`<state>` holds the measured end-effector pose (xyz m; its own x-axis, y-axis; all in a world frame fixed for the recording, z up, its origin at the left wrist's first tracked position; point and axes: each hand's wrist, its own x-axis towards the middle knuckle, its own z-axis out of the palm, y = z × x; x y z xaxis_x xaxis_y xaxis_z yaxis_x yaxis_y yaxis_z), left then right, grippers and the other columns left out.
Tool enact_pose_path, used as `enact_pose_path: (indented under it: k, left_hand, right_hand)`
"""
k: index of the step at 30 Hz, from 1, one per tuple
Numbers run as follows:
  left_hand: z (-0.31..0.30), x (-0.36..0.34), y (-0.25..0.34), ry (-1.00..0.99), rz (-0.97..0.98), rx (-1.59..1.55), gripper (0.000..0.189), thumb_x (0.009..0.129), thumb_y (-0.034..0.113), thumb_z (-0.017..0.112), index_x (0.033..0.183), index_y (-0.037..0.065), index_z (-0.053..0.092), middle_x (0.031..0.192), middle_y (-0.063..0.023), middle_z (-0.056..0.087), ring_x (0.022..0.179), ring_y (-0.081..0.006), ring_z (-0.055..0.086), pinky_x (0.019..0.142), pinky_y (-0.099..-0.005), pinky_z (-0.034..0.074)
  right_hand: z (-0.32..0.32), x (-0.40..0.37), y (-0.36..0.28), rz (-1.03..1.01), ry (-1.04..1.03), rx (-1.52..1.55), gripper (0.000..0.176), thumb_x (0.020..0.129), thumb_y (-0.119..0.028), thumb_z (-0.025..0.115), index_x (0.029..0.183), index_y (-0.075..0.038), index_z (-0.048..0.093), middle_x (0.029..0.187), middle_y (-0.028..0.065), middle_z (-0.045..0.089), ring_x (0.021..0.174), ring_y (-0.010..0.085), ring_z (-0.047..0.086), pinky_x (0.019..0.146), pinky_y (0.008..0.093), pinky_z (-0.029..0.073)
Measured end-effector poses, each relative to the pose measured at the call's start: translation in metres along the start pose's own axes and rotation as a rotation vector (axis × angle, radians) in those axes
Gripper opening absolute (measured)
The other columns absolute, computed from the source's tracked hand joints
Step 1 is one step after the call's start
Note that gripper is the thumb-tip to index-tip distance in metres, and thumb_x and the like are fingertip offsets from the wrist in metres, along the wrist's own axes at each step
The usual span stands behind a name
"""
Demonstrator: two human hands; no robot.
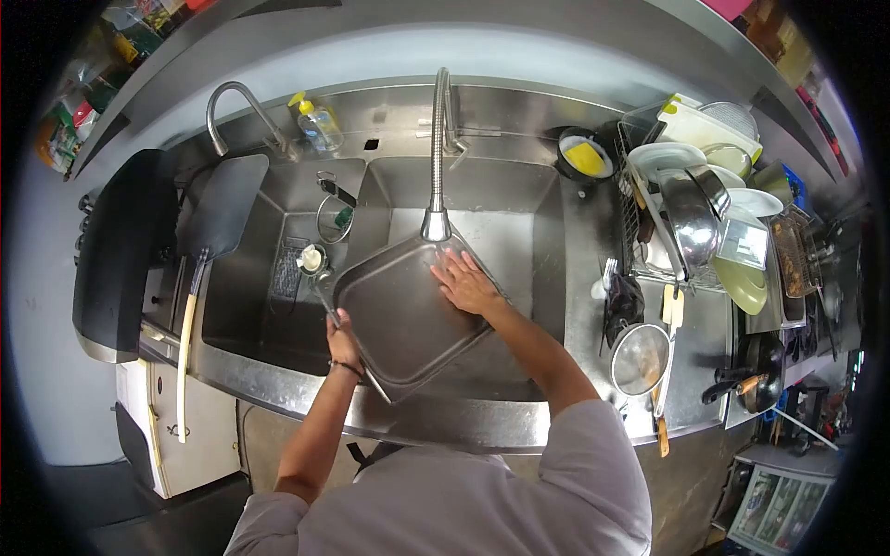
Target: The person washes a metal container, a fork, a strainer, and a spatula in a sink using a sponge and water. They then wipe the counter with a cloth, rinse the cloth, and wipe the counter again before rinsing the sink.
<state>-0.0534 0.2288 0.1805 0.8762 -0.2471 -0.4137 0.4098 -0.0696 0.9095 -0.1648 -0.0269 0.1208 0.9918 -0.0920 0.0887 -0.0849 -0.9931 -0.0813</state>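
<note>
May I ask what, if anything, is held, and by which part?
The left hand holds the tray by its left edge; right hand lies on it.

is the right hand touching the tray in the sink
Touching: the head view shows the right hand laid on the tray's inner surface, its fingers spread across the metal with no visible gap beneath.

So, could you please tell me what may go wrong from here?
The tray might slip: the right hand lies flat on it, with the left hand at its edge. The long peel could be bumped, as its handle juts past the front of the counter. The metal bowl, crowded among plates, might slide if knocked.
</note>
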Motion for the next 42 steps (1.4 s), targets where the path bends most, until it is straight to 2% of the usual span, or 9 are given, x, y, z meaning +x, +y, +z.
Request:
enact_pose_path:
  k: [2,4,5,8,12,19,26,35,42]
  left_hand:
    - [0.005,-0.010,0.024,0.009,0.176,0.046,0.050,0.089,0.038,0.045,0.126,0.005,0.037,0.115,-0.0112,0.049,0.101,-0.0224,0.049,0.087,-0.0353,0.039]
    - [0.004,-0.032,0.059,0.018,0.387,0.058,0.046,0.090,0.034,0.046,0.123,0.003,0.040,0.111,-0.0089,0.050,0.099,-0.0180,0.047,0.088,-0.0314,0.037]
    - [0.007,-0.039,0.075,0.008,0.435,0.010,0.044,0.090,0.033,0.048,0.119,0.001,0.042,0.108,-0.0076,0.051,0.099,-0.0155,0.045,0.089,-0.0293,0.035]
    - [0.005,-0.045,0.092,0.074,0.641,0.177,0.045,0.091,0.027,0.046,0.124,-0.002,0.038,0.114,-0.0119,0.049,0.103,-0.0186,0.045,0.092,-0.0315,0.034]
    - [0.006,-0.060,0.099,0.096,0.839,0.390,0.050,0.089,0.023,0.048,0.128,-0.005,0.033,0.118,-0.0158,0.046,0.106,-0.0225,0.046,0.092,-0.0333,0.034]
    - [-0.003,-0.064,0.100,0.097,0.803,0.334,0.044,0.090,0.023,0.046,0.124,-0.003,0.037,0.115,-0.0132,0.049,0.103,-0.0201,0.046,0.089,-0.0314,0.036]
    - [-0.032,-0.040,0.064,-0.204,-0.260,-0.197,0.043,0.091,0.031,0.042,0.125,0.005,0.035,0.120,-0.0125,0.047,0.109,-0.0247,0.048,0.089,-0.0380,0.043]
    - [0.057,-0.019,-0.012,-0.538,-0.645,-0.415,0.046,0.090,0.045,0.038,0.117,0.009,0.048,0.112,-0.0106,0.054,0.104,-0.0239,0.052,0.087,-0.0396,0.043]
    - [0.143,-0.002,-0.063,-0.424,-0.041,0.373,0.042,0.090,0.033,0.044,0.115,-0.002,0.046,0.109,-0.0116,0.055,0.098,-0.0209,0.051,0.084,-0.0322,0.041]
  right_hand:
    - [-0.014,0.004,0.008,-0.043,0.075,-0.221,0.054,0.088,-0.034,0.042,0.134,-0.010,0.028,0.141,0.0135,0.019,0.129,0.0269,0.022,0.105,0.0391,0.020]
    - [-0.013,0.001,0.007,0.457,0.478,0.279,0.056,0.086,-0.039,0.047,0.129,-0.006,0.035,0.131,0.0153,0.037,0.121,0.0264,0.035,0.101,0.0388,0.027]
    - [-0.001,0.004,0.006,0.449,0.474,0.283,0.056,0.086,-0.039,0.047,0.129,-0.006,0.035,0.131,0.0153,0.037,0.121,0.0264,0.035,0.101,0.0388,0.027]
    - [0.003,0.016,-0.015,0.909,-0.160,1.797,0.059,0.077,-0.041,0.064,0.115,0.002,0.049,0.089,0.0085,0.059,0.077,0.0175,0.057,0.066,0.0316,0.046]
    - [0.030,0.051,-0.034,0.739,0.040,1.952,0.052,0.075,-0.037,0.068,0.108,0.001,0.055,0.092,0.0068,0.061,0.079,0.0171,0.059,0.063,0.0344,0.047]
    - [-0.004,0.051,-0.017,0.885,0.286,0.884,0.045,0.077,-0.045,0.060,0.080,-0.001,0.063,0.065,0.0180,0.060,0.066,0.0260,0.061,0.062,0.0341,0.046]
    - [-0.099,-0.034,0.017,0.753,0.263,0.750,0.024,0.077,-0.025,0.058,0.090,-0.005,0.065,0.079,0.0165,0.063,0.074,0.0315,0.061,0.069,0.0358,0.046]
    - [-0.255,-0.099,-0.026,0.891,0.576,0.559,0.025,0.076,-0.009,0.060,0.098,0.001,0.062,0.083,0.0200,0.063,0.074,0.0244,0.065,0.065,0.0279,0.047]
    - [-0.264,-0.139,-0.037,0.806,0.856,0.596,0.026,0.074,-0.001,0.062,0.100,0.004,0.061,0.067,0.0076,0.062,0.057,0.0070,0.049,0.052,0.0210,0.039]
